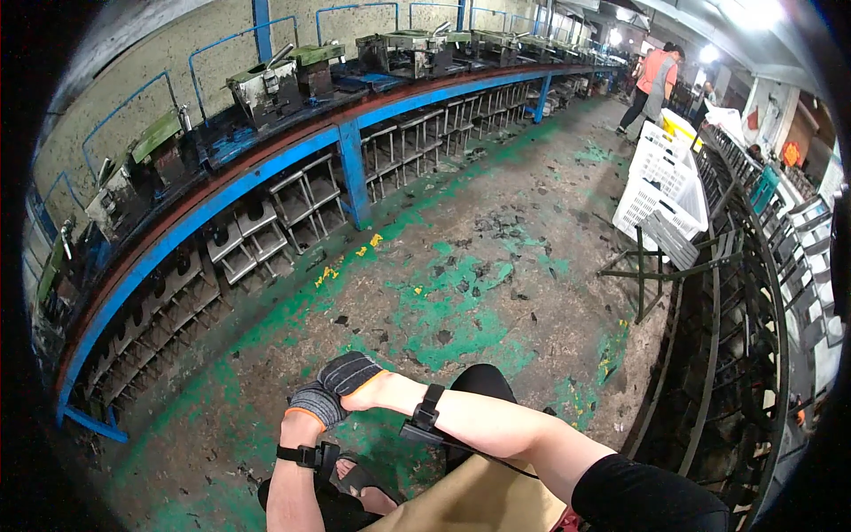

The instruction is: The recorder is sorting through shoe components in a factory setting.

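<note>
Both of my hands are in dark grey knitted gloves with orange cuffs, held together over the floor in front of my knees. My right hand (353, 373) lies over and against my left hand (317, 405), its gloved fingers curled. The left hand's fingers are largely covered by the right. Both look closed, and no object shows in or between them. Black straps with small dark boxes circle both wrists, such as the right wrist strap (425, 410). A tan apron (470, 496) covers my lap, and a sandalled foot (365, 479) shows below the left wrist.
To the left runs a long blue-framed bench (350, 168) bearing metal moulds (266, 93), with metal racks (306, 195) underneath. Dark scraps litter the green-patched floor (461, 301). At right are white crates (660, 186), a folding stand (665, 253) and a dark rack (745, 337). A person (653, 84) stands far back.
</note>
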A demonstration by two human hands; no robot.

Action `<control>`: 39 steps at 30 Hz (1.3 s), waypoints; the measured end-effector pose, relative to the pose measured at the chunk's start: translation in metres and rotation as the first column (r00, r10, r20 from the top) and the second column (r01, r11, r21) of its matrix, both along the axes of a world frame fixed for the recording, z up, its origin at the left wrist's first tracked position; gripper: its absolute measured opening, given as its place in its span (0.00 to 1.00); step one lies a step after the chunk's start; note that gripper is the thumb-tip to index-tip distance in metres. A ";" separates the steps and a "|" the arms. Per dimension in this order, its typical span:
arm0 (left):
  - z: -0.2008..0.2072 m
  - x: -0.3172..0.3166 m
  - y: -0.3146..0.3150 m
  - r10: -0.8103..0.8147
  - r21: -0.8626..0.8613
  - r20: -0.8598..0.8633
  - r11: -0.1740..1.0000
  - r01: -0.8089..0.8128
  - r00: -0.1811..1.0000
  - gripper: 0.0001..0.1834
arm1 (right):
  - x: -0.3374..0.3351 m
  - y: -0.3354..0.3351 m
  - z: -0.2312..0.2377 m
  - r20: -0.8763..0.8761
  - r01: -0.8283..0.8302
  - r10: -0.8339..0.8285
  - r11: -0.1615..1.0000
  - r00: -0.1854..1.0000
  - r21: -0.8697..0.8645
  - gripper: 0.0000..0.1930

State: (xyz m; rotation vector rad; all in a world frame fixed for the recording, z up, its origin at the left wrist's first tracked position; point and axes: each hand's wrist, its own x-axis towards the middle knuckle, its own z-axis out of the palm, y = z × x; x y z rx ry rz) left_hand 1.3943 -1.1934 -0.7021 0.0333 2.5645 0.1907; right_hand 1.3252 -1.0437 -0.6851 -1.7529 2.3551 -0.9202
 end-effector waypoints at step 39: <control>-0.004 0.006 -0.007 0.004 -0.001 0.008 1.000 -0.004 1.000 0.32 | 0.006 -0.006 -0.002 -0.004 0.007 -0.007 1.000 1.000 -0.021 0.09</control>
